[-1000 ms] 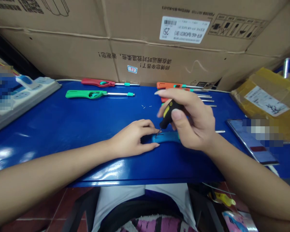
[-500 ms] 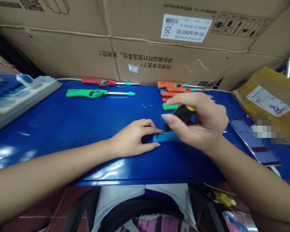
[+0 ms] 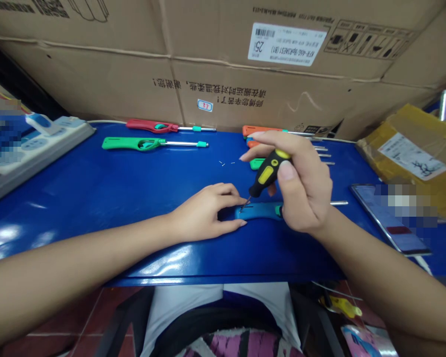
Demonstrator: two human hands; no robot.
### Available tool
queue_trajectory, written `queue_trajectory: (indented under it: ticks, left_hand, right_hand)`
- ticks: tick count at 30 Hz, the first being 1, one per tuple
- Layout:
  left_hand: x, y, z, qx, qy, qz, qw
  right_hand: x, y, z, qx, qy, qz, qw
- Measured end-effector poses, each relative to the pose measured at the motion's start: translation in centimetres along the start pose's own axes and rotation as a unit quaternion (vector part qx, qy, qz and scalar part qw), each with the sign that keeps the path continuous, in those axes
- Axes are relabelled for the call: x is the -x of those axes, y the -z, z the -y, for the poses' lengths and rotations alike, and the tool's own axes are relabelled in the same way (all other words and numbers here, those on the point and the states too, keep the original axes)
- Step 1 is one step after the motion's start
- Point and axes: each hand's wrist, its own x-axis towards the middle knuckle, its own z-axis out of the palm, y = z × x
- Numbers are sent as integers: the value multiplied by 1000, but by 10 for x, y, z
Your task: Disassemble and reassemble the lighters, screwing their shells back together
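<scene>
A blue long-nosed lighter lies on the blue table, its metal tube pointing right. My left hand grips the lighter's left end between thumb and fingers. In my right hand is a black and yellow screwdriver, held at a slant. Its tip rests on the left end of the lighter's handle, near my left fingertips. My right hand hides part of the lighter's trigger section.
A green lighter and a red lighter lie at the back left. Several more, including an orange lighter, are behind my right hand. Tiny pins lie mid-table. A phone, a power strip and a cardboard box surround the work area.
My right hand has turned on the screwdriver and shifted slightly left, showing more of its handle. The screwdriver's tip and my left hand stay on the lighter.
</scene>
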Motion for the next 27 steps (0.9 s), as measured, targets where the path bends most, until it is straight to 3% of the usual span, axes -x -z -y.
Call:
queue_trajectory:
  ticks: [6, 11, 17, 23, 27]
  left_hand:
    - [0, 0, 0, -11, -5, -4, 1000]
    - [-1, 1, -1, 4, 1, 2, 1000]
    - [0, 0, 0, -3, 2, -5, 1000]
    - [-1, 1, 0, 13, 3, 3, 1000]
    - [1, 0, 1, 1, 1, -2, 1000]
  right_hand:
    - [-3, 1, 1, 80, 88, -62, 991]
    - [-2, 2, 3, 24, -1, 1, 1000]
    - [-4, 3, 2, 109, 99, -62, 987]
    - [0, 4, 6, 34, 38, 0, 999]
    - [-3, 1, 6, 90, 108, -46, 989]
